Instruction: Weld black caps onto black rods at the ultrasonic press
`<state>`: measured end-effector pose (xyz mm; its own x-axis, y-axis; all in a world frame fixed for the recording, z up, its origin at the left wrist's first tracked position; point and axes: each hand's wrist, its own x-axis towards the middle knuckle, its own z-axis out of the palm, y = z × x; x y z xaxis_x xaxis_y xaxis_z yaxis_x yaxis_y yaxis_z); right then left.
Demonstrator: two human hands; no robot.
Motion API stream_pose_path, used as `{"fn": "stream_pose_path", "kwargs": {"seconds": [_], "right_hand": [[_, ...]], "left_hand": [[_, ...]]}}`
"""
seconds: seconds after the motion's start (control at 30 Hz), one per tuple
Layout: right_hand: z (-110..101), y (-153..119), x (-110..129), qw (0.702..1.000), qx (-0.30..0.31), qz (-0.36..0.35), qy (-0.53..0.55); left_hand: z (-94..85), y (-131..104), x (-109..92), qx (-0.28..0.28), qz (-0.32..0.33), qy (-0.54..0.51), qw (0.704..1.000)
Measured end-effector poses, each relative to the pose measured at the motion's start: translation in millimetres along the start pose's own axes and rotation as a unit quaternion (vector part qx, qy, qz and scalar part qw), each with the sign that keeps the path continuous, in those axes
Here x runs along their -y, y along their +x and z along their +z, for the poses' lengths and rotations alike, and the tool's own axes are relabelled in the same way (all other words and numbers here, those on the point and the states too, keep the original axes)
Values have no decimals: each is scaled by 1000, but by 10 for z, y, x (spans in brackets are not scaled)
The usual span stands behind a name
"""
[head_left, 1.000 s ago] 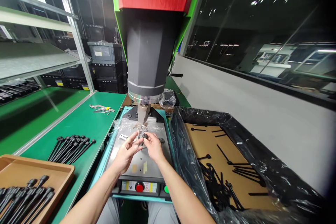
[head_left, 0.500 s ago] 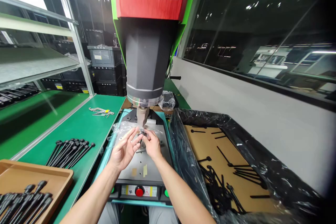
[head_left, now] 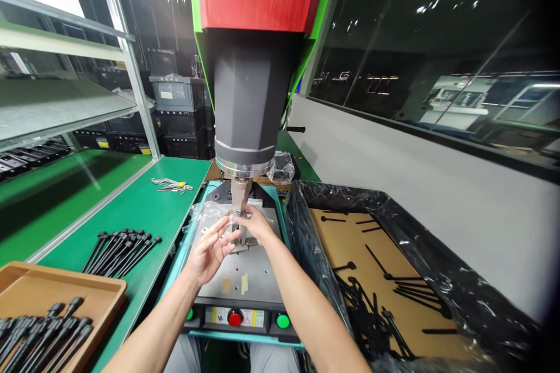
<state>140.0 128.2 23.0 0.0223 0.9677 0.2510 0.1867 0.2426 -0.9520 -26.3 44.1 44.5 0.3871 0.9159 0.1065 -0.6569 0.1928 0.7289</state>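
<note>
My left hand (head_left: 209,253) is palm up with its fingers stretched and apart. Its fingertips reach the crumpled clear plastic film (head_left: 210,213) below the machine's metal horn (head_left: 240,193). On the other side of the horn, the thumb and forefinger of my right hand (head_left: 258,226) close on what looks like the edge of this film; the fingertips are partly hidden. Just beneath both hands, a small metal fixture (head_left: 238,242) with a dark slot stands on the grey base plate (head_left: 258,280).
Black rods with round heads (head_left: 125,250) lie on the green bench at left, and more fill a brown tray (head_left: 114,288). A plastic-lined box (head_left: 312,256) at right holds further rods. Hex keys (head_left: 172,185) lie farther back. Buttons (head_left: 235,318) line the machine's front.
My right hand has moved up and away from the fixture, uncovering its slot. The left hand stays beside it with fingers spread. The whole view has shifted slightly.
</note>
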Motion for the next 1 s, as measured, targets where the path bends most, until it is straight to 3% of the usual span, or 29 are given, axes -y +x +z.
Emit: {"fn": "stream_pose_path", "kwargs": {"seconds": [0.13, 0.4, 0.53, 0.67, 0.9, 1.0], "right_hand": [[-24, 2, 20, 999, 12, -2, 30], [-7, -237, -203, 987, -64, 80, 126], [-64, -584, -393, 968, -130, 143, 161], [-127, -990, -489, 958, -152, 175, 167], [-276, -1655, -425, 966, -120, 176, 149], [-392, -1992, -531, 977, -60, 178, 102]], "left_hand": [[-14, -9, 5, -6, -1, -7, 1000], [-62, -97, 74, -39, -19, 16, 999], [-113, -154, 144, -51, -27, 24, 998], [-160, -199, 192, -70, -36, 24, 997], [-128, -334, 185, -60, -55, 36, 996], [-262, -570, 226, -73, -83, 93, 989]]}}
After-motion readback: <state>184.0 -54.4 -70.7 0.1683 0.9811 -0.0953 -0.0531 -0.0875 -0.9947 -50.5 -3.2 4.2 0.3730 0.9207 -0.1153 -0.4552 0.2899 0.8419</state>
